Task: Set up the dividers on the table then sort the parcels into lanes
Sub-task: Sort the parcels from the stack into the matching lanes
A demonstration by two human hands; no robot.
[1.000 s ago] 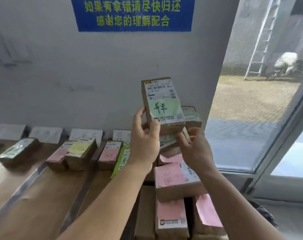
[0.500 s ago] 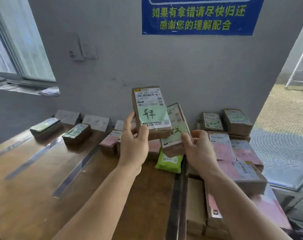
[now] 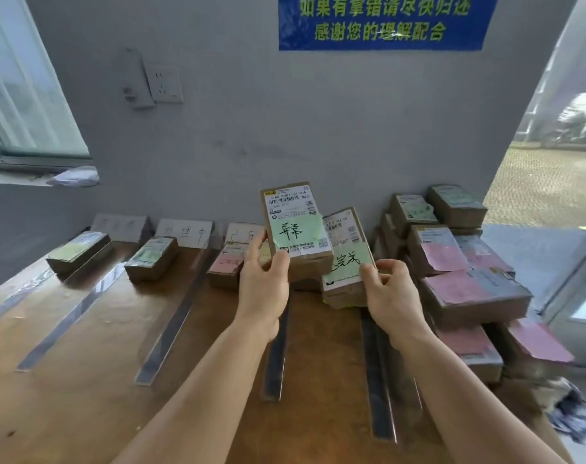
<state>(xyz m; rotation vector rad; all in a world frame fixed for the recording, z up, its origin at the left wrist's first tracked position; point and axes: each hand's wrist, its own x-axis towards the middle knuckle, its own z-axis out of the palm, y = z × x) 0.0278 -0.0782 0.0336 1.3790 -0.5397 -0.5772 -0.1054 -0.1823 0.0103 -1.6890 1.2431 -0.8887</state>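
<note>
My left hand [image 3: 264,289] grips a brown parcel with a green handwritten note [image 3: 295,229], held upright above the wooden table [image 3: 84,380]. My right hand [image 3: 390,296] pinches a second brown parcel with a green note [image 3: 347,259], tilted just right of the first. Several clear dividers [image 3: 171,326] lie in strips across the table and mark lanes. Single parcels sit at the far end of the lanes: one at far left [image 3: 77,251], one beside it [image 3: 151,257], and a pink-noted one [image 3: 226,266] partly behind my left hand.
A pile of unsorted parcels [image 3: 469,279] with pink and green notes fills the table's right end. White lane label cards [image 3: 184,232] lean against the grey wall. A wall socket [image 3: 164,83] and a blue sign [image 3: 382,21] hang above. Glass door at right, window at left.
The view has swung left, from the parcel pile to the lanes. My right hand has taken hold of a second green-noted parcel and holds it beside the first.
</note>
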